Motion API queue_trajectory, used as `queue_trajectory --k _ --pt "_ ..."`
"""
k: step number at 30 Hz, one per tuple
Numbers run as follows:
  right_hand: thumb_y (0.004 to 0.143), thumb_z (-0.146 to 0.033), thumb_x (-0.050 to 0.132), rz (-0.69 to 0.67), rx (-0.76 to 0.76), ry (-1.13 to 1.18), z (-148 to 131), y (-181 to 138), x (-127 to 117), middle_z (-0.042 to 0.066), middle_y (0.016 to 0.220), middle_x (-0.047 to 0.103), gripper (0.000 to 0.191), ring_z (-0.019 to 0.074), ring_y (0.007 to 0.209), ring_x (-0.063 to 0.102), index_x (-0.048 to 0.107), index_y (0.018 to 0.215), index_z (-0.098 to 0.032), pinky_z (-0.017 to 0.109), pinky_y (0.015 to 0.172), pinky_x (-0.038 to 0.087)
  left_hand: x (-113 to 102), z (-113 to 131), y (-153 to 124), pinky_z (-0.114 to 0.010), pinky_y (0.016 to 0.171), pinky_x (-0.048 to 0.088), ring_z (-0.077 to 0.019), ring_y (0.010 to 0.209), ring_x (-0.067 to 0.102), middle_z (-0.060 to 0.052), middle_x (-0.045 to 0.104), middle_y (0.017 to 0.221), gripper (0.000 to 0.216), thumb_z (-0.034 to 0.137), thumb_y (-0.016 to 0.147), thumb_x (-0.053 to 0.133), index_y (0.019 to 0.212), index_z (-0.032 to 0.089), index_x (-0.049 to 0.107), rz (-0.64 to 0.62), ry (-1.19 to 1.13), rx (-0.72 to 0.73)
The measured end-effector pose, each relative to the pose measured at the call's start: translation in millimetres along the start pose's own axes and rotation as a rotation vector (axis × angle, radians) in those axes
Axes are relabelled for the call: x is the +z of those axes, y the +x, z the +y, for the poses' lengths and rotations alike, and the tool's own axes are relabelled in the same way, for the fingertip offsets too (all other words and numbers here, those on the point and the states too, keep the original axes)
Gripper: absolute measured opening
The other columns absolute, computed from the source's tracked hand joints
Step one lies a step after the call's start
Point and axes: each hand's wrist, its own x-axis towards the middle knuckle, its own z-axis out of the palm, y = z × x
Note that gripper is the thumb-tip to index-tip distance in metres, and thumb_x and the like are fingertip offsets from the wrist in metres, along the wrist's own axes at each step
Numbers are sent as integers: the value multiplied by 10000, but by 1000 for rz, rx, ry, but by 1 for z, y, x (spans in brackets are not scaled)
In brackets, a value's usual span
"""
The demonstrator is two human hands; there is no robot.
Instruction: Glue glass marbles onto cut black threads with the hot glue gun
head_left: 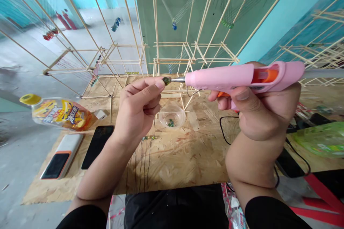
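My left hand [138,105] pinches a small green marble [166,80] between thumb and forefinger, held up over the board. My right hand [258,109] grips a pink glue gun [236,77] with an orange trigger under my finger. The gun's metal nozzle [177,79] touches the marble. Below them a small clear plastic cup [172,115] with a few green marbles stands on the chipboard sheet [182,157]. A few marbles on thin dark threads [149,138] lie on the board near my left wrist.
Frames of thin wooden sticks [185,53] with hanging marbles stand behind the board. At the left lie a drink bottle [59,112], a power bank [61,157] and a black phone [97,145]. A black cable [225,132] and a green bag [319,137] are at the right.
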Motion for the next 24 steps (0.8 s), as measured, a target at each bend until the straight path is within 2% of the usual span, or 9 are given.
queue_trajectory --k 4,9,14,19,24 --pt "910 -544 898 7 18 -14 0 -1 1 7 731 735 313 190 637 716 805 843 -253 327 489 485 -1 1 1 -253 426 135 -55 449 231 88 253 564 335 298 786 930 643 198 644 22 11 -8" --pt "909 -509 897 17 6 16 -1 -1 3 6 783 763 261 189 660 723 822 836 -269 354 593 585 -3 -2 2 -243 429 136 -52 458 219 90 238 562 330 329 757 948 652 203 661 4 18 5" --pt "914 -475 899 14 -5 33 -1 0 3 5 783 766 248 182 660 730 824 827 -256 355 609 584 -1 0 2 -228 427 131 -49 465 196 92 209 569 340 309 755 947 629 196 652 -8 -1 3" --pt "916 -535 890 13 32 -8 -5 0 1 -7 773 756 282 189 671 725 824 834 -274 357 593 566 2 2 1 -220 427 110 -50 479 163 92 185 590 360 282 745 945 597 188 631 -25 -31 -7" --pt "898 -517 908 36 26 -14 -7 -1 2 -3 796 773 264 187 682 729 835 797 -284 358 591 558 3 0 1 -224 438 95 -51 485 151 96 184 590 259 297 715 948 663 191 717 -15 -16 -10"
